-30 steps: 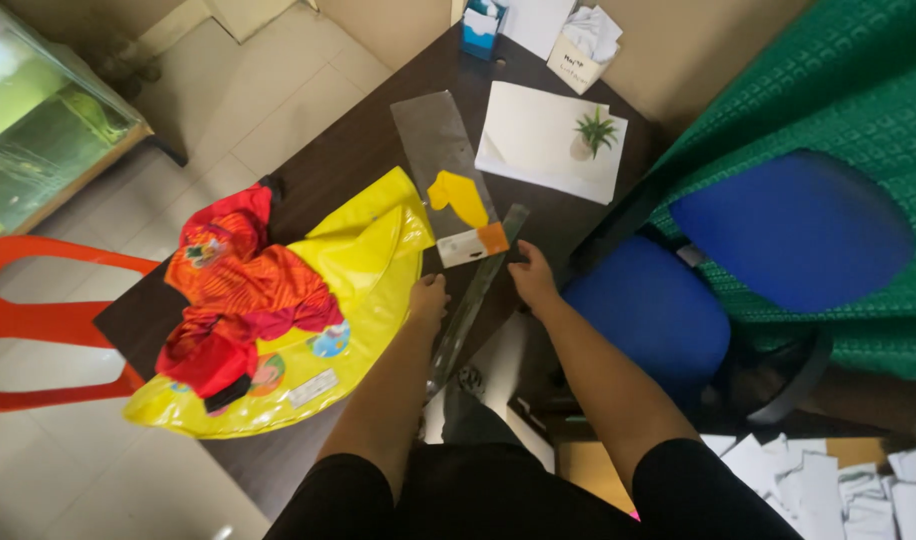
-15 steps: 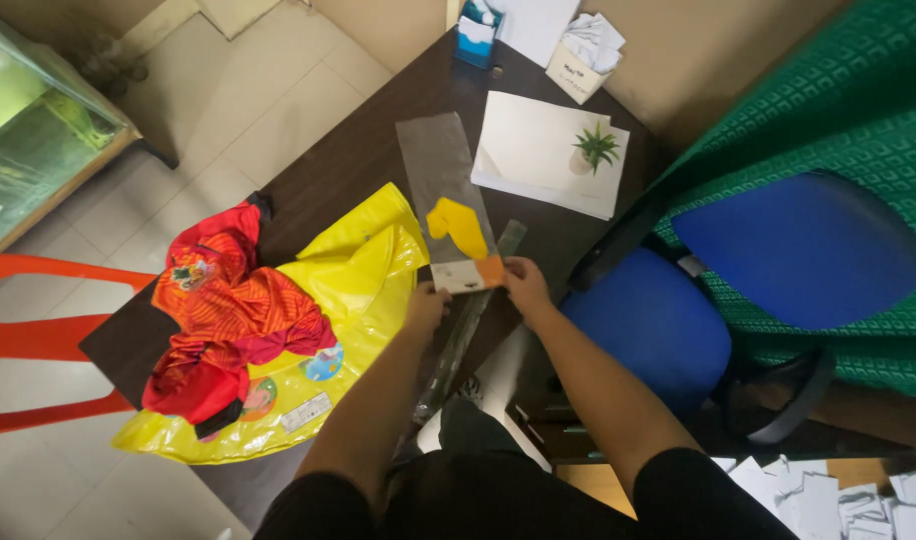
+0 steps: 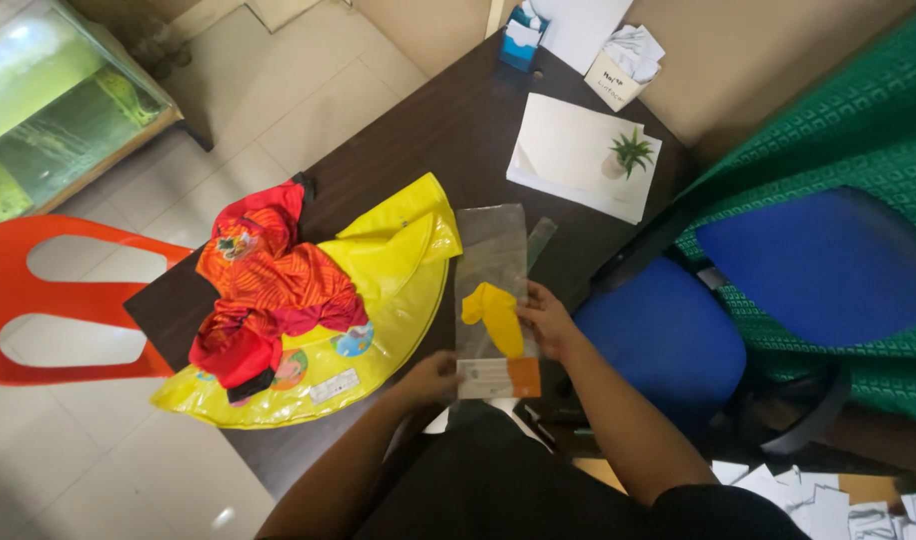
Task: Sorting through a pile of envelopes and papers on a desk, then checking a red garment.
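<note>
Head view: both hands hold a clear plastic packet (image 3: 493, 300) above the near edge of a dark table (image 3: 428, 130). The packet is a long, narrow rectangle. Its long axis runs almost straight away from the person, with the far end tilted slightly to the left. The near end carries a white and orange card strip (image 3: 499, 378); the far end is open clear film. A yellow folded item (image 3: 496, 316) lies inside the packet, aligned along the same axis, in the lower half. The left hand (image 3: 430, 377) grips the near left corner of the packet beside the card strip, fingers closed on the edge. The right hand (image 3: 550, 320) grips the right edge at mid-length, with the thumb on the front of the film and the fingers behind it. To the left of the packet, a yellow inflatable (image 3: 398, 270), curved like a crescent, lies flat on the table and touches the packet's left edge in the picture. A red and orange cloth (image 3: 263, 290) lies bunched on top of the inflatable. A white card with a plant picture (image 3: 583, 155) lies at the far side of the table, well apart from the packet. A blue chair (image 3: 668, 340) stands just right of the right forearm. An orange plastic chair (image 3: 68, 300) stands on the floor to the left of the table.
</note>
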